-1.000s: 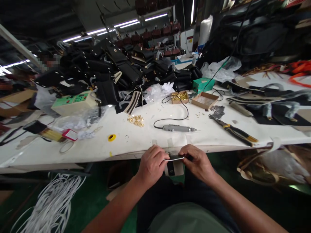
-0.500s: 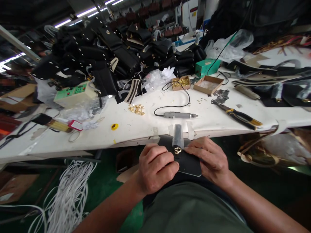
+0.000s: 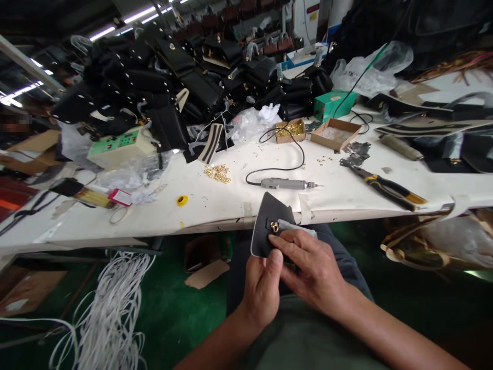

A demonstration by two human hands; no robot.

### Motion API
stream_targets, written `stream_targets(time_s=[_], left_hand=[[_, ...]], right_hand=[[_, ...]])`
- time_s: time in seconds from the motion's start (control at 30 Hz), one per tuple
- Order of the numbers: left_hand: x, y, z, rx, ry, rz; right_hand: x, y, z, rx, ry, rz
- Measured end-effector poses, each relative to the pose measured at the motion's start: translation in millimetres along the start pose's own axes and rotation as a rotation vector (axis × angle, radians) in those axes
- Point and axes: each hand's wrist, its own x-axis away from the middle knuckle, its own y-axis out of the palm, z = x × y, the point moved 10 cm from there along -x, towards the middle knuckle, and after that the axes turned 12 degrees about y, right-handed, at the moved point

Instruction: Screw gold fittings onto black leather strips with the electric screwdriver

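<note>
A black leather bag flap [image 3: 262, 234] is held tilted over my lap, just in front of the table edge. A gold clasp [image 3: 274, 226] sits on its face, and a strap wrapped in clear plastic [image 3: 296, 227] runs from the clasp to the right. My left hand [image 3: 264, 288] grips the flap's lower edge, thumb on the near side and fingers hidden behind. My right hand [image 3: 311, 267] is closed on the flap's right side, its index fingertip just below the clasp and its palm under the wrapped strap.
On the white table [image 3: 215, 205] lie an electric screwdriver [image 3: 287, 183], pliers [image 3: 389, 190], loose gold hardware [image 3: 217, 173] and a yellow tape roll [image 3: 182, 200]. Behind are a box of gold parts [image 3: 290, 131], a cardboard tray [image 3: 335, 134] and piled black bags [image 3: 169, 82]. White cords [image 3: 111, 308] hang at left.
The flap has been turned, so the wrapped strap now points right rather than away from me. My left hand has shifted from its face to its lower edge; my right hand has moved left.
</note>
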Motion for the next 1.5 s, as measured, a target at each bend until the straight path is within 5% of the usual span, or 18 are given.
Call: stream_targets(time_s=[0.13, 0.47, 0.73, 1.17, 1.5], left_hand=[[-4, -20.6, -12, -0.025, -0.109, 0.137], [-17, -25.0, -2, -0.120, -0.089, 0.074], [-48, -45.2, 3, -0.206, -0.118, 0.057], [-55, -42.2, -10, -0.102, -0.206, -0.016], [-52, -37.4, -22, 0.087, -0.273, 0.093]], right_hand=[[-12, -3, 9, -0.151, 0.076, -0.026], [-29, -12, 12, 0.055, -0.034, 0.097], [-39, -3, 10, 0.118, -0.174, -0.103], [-35, -1, 3, 0.180, -0.350, -0.175], [-33, -12, 12, 0.017, -0.210, -0.109]])
